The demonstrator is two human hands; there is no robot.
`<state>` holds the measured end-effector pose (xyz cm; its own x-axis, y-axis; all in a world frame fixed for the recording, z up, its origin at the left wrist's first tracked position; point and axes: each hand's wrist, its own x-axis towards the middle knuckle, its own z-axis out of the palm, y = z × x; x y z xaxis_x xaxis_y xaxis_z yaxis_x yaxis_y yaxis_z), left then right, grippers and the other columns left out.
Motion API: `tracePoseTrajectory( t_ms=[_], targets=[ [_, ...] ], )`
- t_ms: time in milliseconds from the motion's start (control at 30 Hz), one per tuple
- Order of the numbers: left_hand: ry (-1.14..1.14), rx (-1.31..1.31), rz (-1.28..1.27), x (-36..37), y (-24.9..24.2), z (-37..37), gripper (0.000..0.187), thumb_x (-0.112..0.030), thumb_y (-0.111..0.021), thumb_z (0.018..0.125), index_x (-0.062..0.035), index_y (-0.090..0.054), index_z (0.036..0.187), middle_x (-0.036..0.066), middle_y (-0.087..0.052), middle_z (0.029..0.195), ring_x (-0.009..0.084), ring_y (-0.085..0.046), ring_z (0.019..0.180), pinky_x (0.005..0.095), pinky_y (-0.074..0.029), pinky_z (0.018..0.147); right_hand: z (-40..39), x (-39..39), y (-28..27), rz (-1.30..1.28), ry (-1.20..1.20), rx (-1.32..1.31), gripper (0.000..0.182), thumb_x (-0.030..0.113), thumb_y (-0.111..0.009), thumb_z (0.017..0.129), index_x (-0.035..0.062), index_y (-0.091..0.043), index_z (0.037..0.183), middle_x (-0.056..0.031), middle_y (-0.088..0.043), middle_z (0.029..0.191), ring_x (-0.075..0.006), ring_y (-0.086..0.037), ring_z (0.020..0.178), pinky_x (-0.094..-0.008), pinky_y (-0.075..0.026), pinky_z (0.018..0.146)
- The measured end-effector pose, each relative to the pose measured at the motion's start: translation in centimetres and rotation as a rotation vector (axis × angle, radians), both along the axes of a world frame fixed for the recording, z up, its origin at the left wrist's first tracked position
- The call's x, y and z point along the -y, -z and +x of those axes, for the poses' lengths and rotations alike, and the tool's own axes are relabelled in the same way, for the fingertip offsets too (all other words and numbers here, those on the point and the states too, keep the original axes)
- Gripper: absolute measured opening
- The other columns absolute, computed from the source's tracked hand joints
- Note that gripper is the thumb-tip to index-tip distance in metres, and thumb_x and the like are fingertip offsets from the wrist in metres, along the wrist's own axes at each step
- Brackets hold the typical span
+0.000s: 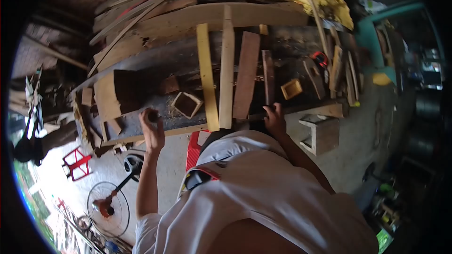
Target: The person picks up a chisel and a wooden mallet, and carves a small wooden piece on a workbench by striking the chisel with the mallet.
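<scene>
My left hand (153, 131) is raised over the left front edge of the workbench. Its fingers are curled round, with a small dark spot inside the curl that I cannot make out. At the bench's front edge, my right hand (276, 118) is closed on the near end of a narrow dark wooden strip (268, 76). Left of that strip lie a wide reddish-brown board (247, 75), a pale wooden board (227, 73) and a yellow board (207, 77), roughly side by side. A small square wooden frame (186, 105) lies between my left hand and the yellow board.
On the workbench (167, 122), a large wood block (108, 95) stands left and a small yellow wooden box (291, 89) right. A red-handled tool (319, 59) lies among offcuts. Long planks (207, 14) are stacked behind. A fan (108, 208) and a stool (319, 134) stand on the floor.
</scene>
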<state>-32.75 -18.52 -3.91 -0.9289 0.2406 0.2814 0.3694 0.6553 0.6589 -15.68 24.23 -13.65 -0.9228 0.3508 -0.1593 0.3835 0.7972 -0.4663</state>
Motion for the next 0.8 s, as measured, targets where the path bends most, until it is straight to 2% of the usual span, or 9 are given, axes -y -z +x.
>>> tracePoseTrajectory(
  t_ms=[100,167,200,300,367,533,633,700,800],
  targets=[
    [-0.092,-0.064,0.171,-0.4,-1.3,0.6,0.045,-0.008,-0.058,0.097,-0.0011,-0.037,0.137,0.016,-0.056,0.112,0.0254,-0.057,0.096,0.0387,-0.046,0.090,-0.3,0.2,0.2,-0.021,0.020,0.035,0.053,0.002,-0.075,0.075,0.0174,-0.064,0.124,-0.0162,-0.045,0.131,-0.0386,-0.050,0.123,-0.0467,-0.048,0.099],
    [-0.201,-0.015,0.430,-0.9,-2.6,0.8,0.041,-0.011,-0.054,0.102,-0.0015,-0.035,0.137,0.013,-0.058,0.111,0.0193,-0.058,0.096,0.0343,-0.047,0.087,-0.6,0.2,0.6,0.057,0.002,-0.038,0.054,-0.002,-0.075,0.071,0.0157,-0.065,0.121,-0.0163,-0.045,0.132,-0.0397,-0.049,0.123,-0.0467,-0.046,0.101],
    [-0.253,-0.036,0.456,-1.8,-4.6,0.6,0.038,-0.011,-0.052,0.102,-0.0019,-0.035,0.135,0.012,-0.058,0.112,0.0184,-0.058,0.095,0.0336,-0.046,0.087,-0.5,0.0,1.2,0.062,-0.007,-0.078,0.053,-0.003,-0.075,0.070,0.0142,-0.066,0.119,-0.0165,-0.045,0.132,-0.0402,-0.049,0.122,-0.0464,-0.044,0.101],
    [-0.279,-0.231,0.507,-2.9,-7.8,-1.2,0.026,-0.010,-0.048,0.104,-0.0040,-0.038,0.127,0.011,-0.059,0.111,0.0169,-0.059,0.095,0.0319,-0.045,0.088,-0.4,-0.2,0.3,0.142,-0.018,-0.069,0.045,0.001,-0.071,0.077,0.0145,-0.068,0.120,-0.0158,-0.045,0.138,-0.0395,-0.049,0.126,-0.0471,-0.047,0.102],
    [-0.260,-0.242,0.660,-3.5,-8.4,-2.3,0.022,-0.010,-0.051,0.103,-0.0055,-0.041,0.122,0.010,-0.061,0.107,0.0176,-0.061,0.095,0.0341,-0.046,0.091,-0.1,-0.5,-0.2,0.173,0.021,-0.040,0.044,0.005,-0.072,0.079,0.0150,-0.067,0.121,-0.0149,-0.045,0.138,-0.0393,-0.049,0.126,-0.0470,-0.046,0.102],
    [-0.254,-0.124,0.780,-4.6,-4.8,-2.5,0.030,-0.006,-0.061,0.097,-0.0046,-0.045,0.122,0.009,-0.061,0.106,0.0161,-0.061,0.093,0.0324,-0.049,0.087,0.4,-1.8,0.3,0.180,0.031,-0.069,0.043,0.009,-0.074,0.079,0.0180,-0.067,0.121,-0.0152,-0.046,0.135,-0.0404,-0.049,0.123,-0.0495,-0.046,0.101],
    [-0.307,-0.087,0.912,-6.7,-2.6,-1.5,0.034,0.002,-0.064,0.092,-0.0040,-0.048,0.120,0.008,-0.062,0.104,0.0142,-0.061,0.091,0.0290,-0.052,0.082,0.4,-1.5,0.4,0.189,0.071,-0.047,0.044,0.012,-0.076,0.077,0.0167,-0.068,0.120,-0.0158,-0.046,0.135,-0.0402,-0.050,0.122,-0.0495,-0.045,0.102],
    [-0.343,-0.094,0.787,-7.3,-1.1,-0.7,0.032,0.002,-0.067,0.089,-0.0040,-0.052,0.116,0.007,-0.064,0.100,0.0143,-0.061,0.088,0.0283,-0.052,0.081,0.5,-1.0,0.7,0.179,0.094,-0.055,0.045,0.013,-0.076,0.076,0.0158,-0.068,0.121,-0.0164,-0.047,0.134,-0.0395,-0.049,0.123,-0.0493,-0.044,0.103],
    [-0.390,-0.039,0.805,-7.9,1.0,0.4,0.017,-0.003,-0.071,0.089,-0.0040,-0.059,0.101,0.006,-0.065,0.095,0.0130,-0.061,0.083,0.0284,-0.052,0.079,0.5,-0.4,0.6,0.194,0.113,-0.095,0.047,0.013,-0.076,0.077,0.0158,-0.067,0.123,-0.0168,-0.048,0.134,-0.0391,-0.049,0.124,-0.0495,-0.043,0.102]
  ],
)
